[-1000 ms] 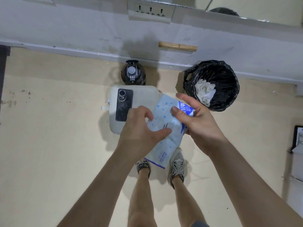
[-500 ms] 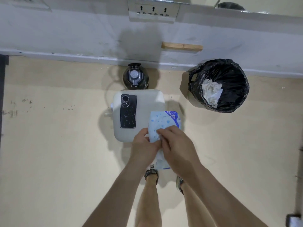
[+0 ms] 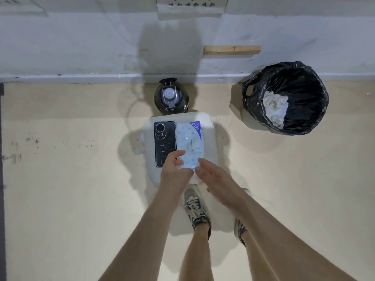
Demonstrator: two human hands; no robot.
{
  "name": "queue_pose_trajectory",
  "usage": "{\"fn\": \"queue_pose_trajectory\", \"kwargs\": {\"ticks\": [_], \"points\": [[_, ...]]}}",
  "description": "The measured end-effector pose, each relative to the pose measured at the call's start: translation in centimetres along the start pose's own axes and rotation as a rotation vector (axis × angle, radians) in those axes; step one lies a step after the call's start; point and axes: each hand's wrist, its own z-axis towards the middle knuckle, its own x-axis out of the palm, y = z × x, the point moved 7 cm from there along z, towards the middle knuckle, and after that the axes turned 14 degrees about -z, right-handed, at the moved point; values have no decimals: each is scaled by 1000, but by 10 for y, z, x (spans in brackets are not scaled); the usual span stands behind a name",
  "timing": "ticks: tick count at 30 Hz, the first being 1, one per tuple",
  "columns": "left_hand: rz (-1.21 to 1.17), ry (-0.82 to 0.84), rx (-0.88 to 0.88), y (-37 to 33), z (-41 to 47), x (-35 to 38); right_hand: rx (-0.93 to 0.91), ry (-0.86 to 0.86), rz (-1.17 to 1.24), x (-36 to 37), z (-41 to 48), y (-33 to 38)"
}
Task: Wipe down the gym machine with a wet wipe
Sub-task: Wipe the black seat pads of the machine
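Two hands, wipe pack lowered.
It now lies just right of the phone; left hand pinches its near end, right hand fingers straight; drawing a wipe likely follows.

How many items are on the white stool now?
2. Black phone on the stool's left half; wet wipe pack beside it on the right, its near end under the left hand and right hand, which may hide more.
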Motion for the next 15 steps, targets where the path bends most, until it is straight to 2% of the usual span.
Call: {"fn": "queue_pose_trajectory", "kwargs": {"ticks": [2, 4, 7, 15], "points": [[-271, 89, -70, -10, -20, 2, 59, 31, 278, -5, -10, 1], [-442, 124, -95, -25, -39, 3, 49, -26, 432, -18, -23, 6], [-468, 120, -70, -46, -67, 3, 42, -144, 597, -35, -49, 17], [-446, 93, 42, -86, -126, 13, 70, -296, 928, -58, -126, 27]]}}
